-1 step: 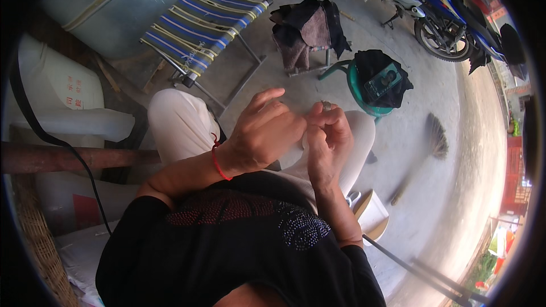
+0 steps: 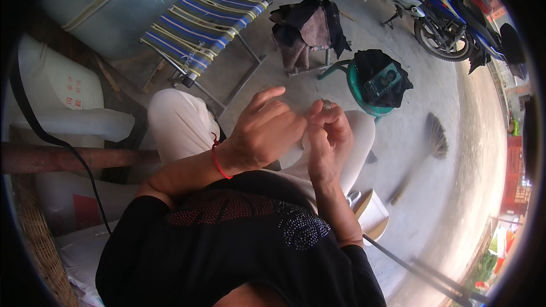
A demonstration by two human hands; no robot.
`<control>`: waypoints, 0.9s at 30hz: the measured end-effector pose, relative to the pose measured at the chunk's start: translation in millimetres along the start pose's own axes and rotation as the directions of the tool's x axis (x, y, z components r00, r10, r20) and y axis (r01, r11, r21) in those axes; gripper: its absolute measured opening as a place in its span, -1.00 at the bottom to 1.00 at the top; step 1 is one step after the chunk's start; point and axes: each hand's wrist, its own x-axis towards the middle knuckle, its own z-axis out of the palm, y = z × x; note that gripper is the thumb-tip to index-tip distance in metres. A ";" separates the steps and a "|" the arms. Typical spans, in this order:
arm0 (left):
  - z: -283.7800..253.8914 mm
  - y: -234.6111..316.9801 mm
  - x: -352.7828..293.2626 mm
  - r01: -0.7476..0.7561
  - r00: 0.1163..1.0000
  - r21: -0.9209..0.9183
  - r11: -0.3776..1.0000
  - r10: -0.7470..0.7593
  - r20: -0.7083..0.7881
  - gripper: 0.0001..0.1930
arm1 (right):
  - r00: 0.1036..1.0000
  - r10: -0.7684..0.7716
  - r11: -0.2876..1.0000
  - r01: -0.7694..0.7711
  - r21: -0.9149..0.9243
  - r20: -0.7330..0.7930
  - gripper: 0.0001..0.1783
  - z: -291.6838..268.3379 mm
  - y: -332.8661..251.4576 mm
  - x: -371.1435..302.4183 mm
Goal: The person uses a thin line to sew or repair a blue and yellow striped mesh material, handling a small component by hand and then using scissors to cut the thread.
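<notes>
Above my lap, my left hand [image 2: 264,133] and my right hand [image 2: 329,136] meet with their fingertips close together. On the left, the fingers are curled closed, with one finger standing out above the rest. My right thumb and fingers are pressed into a pinch. Whatever lies between the fingers, if anything, is too small or hidden to name. A metallic band [image 2: 326,104] sits on a right-hand finger. Round my left wrist is a red cord [image 2: 216,159]. Light trousers [image 2: 177,119] cover my knees, below and beside the hands.
Ahead stand a striped folding stool [image 2: 205,25], a stool draped with dark cloth [image 2: 307,28], and a green stool [image 2: 355,88] bearing black cloth and a phone [image 2: 382,81]. A blue motorbike [image 2: 441,8] is far right. A broom [image 2: 437,136] lies right; a wooden bar [image 2: 79,157] is left.
</notes>
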 end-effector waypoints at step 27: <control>-37.3 -47.1 29.7 -0.027 0.999 0.034 0.999 0.028 -0.031 -0.79 | 0.918 0.014 0.959 -0.124 -0.255 -0.396 -0.87 -142.7 -30.3 -3.3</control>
